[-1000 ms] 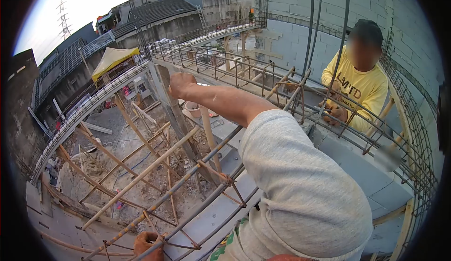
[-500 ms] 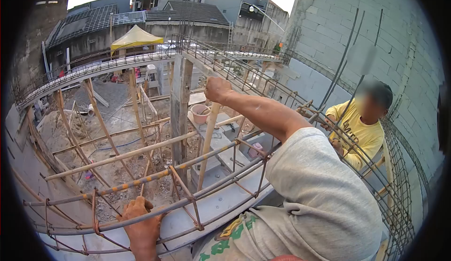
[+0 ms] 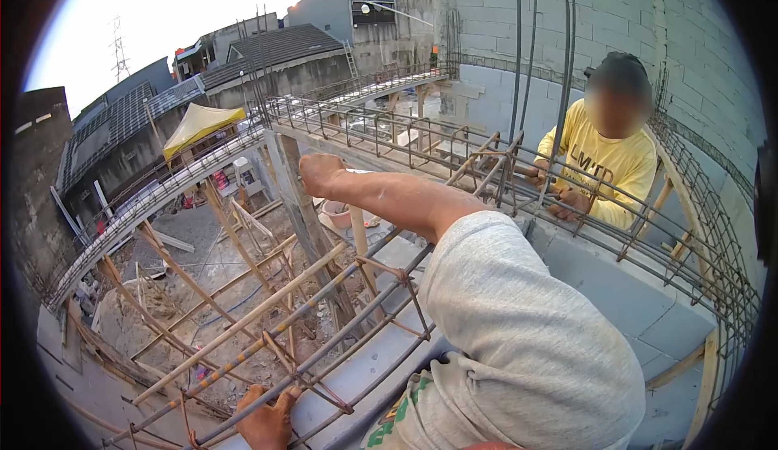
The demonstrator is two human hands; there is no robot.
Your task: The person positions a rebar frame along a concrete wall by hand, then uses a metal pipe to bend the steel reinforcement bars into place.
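Observation:
My left hand (image 3: 267,419) is closed around a long bar of the rebar cage (image 3: 296,369) at the bottom of the view. That cage, of steel bars with bent square stirrups, lies along the top of a pale block wall (image 3: 356,369). My right arm reaches forward and to the left over the cage. At its end, my right hand (image 3: 322,175) is curled into a fist beside the top of a wooden post form (image 3: 293,170). Whatever it may hold is hidden. Below my forearm stands a light wooden pole (image 3: 357,229).
A co-worker in a yellow shirt (image 3: 609,162) has both hands at another rebar cage (image 3: 632,207) on the right. Vertical steel bars (image 3: 565,85) rise there. Wooden props (image 3: 231,227) and a pinkish bucket (image 3: 335,213) stand below. A yellow canopy (image 3: 203,130) is farther back.
My view has turned right and tilted, so the scene slants more and the co-worker shows more fully. My left hand still grips the cage, and my right arm stays outstretched with the fist closed.

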